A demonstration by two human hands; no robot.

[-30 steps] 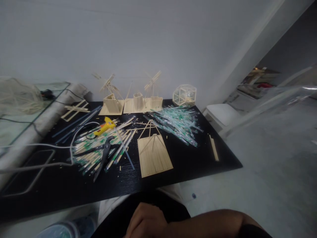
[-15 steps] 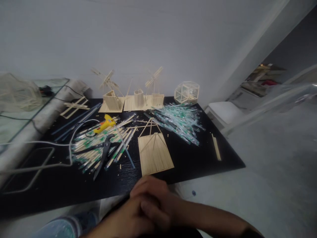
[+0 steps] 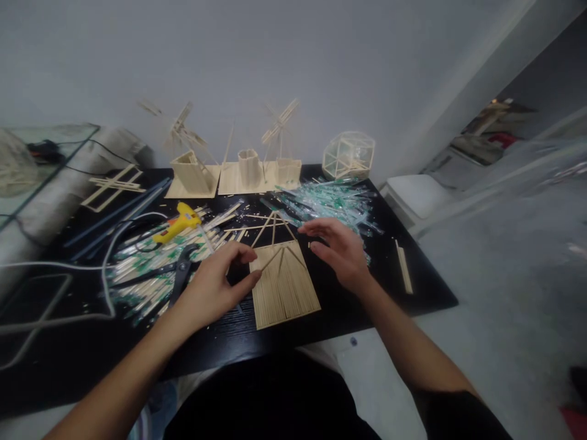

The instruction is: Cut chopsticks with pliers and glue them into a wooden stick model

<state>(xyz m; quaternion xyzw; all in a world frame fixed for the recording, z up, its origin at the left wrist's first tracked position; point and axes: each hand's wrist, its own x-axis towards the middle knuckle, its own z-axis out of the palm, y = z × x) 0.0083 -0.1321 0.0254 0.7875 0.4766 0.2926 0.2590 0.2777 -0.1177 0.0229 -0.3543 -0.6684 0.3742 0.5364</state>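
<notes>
A flat square panel of pale wooden sticks (image 3: 287, 293) lies on the black table, with thin sticks (image 3: 274, 229) joined in a peak over its far part. At the panel's left edge is my left hand (image 3: 224, 278), thumb and fingers apart, nothing in it; whether the fingertips touch the wood I cannot tell. My right hand (image 3: 337, 250) hovers just right of the panel, fingers curved and spread, also holding nothing. Left of the panel, a yellow glue gun (image 3: 181, 223) and black-handled pliers or cutters (image 3: 182, 269) rest on wrapped sticks, partly hidden by my left hand.
Stick-built models (image 3: 192, 174) with windmill-like blades stand along the wall. A faceted clear-sided frame (image 3: 348, 156) is at the back right. Plastic wrappers (image 3: 328, 201) are heaped before it. Loose sticks (image 3: 403, 269) lie near the table's right edge. A white cable (image 3: 106, 287) loops at left.
My hands were clasped together at the table's front edge. They have parted and reached forward to either side of the stick panel. The view has shifted slightly.
</notes>
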